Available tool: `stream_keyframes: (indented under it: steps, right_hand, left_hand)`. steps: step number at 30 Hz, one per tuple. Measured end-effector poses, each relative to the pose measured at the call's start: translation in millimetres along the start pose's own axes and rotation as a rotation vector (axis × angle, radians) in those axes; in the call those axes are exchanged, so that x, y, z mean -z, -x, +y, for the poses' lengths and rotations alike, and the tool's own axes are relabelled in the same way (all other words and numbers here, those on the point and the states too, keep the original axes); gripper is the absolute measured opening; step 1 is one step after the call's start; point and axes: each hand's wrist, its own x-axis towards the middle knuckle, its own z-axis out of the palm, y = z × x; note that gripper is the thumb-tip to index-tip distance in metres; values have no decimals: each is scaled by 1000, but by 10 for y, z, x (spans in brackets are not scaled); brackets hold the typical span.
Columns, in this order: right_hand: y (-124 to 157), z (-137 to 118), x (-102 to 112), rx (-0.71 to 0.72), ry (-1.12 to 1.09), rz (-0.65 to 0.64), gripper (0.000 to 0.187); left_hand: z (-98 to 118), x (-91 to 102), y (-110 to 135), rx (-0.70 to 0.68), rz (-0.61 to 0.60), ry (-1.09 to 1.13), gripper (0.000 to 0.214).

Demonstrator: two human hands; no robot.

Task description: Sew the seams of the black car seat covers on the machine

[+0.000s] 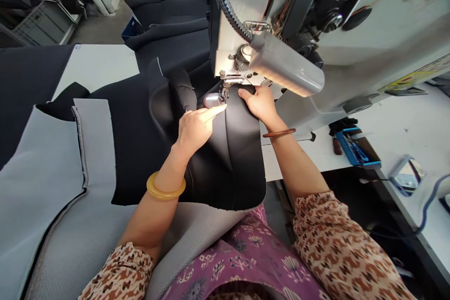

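A black leather-like panel (232, 159) lies under the presser foot (225, 90) of a white industrial sewing machine (369, 42). My left hand (197, 126) rests on the panel just left of the foot, its forefinger stretched toward the needle and the other fingers curled. My right hand (258, 102) lies flat on the panel to the right of the foot, fingers pressed down on the material. A yellow bangle (165, 188) circles my left wrist and a brown one (279, 133) my right. Neither hand grips anything.
Grey backing fabric (45, 173) spreads over the left of the white table (98, 63) and into my lap. More black pieces (172, 28) pile behind the machine. A blue case (355, 147) and a small device (408, 174) lie at the right. The lamp (286, 63) hangs above my right hand.
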Motion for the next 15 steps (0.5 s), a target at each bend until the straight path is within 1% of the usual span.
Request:
stream_keyframes:
  steps: [3,7,15]
  right_hand:
    - [-1,-13,-15,14,14,23,27]
    - [-4,-17,-21,13,-5,7,28]
    - [-15,-8,-23,-16,-44,-5,28]
  left_hand:
    - [-15,-2,-5,7,14,-14,39]
    - [-38,-16,-15,27,31,-39,37]
    - [-49,-30,-23,15,51,-75,38]
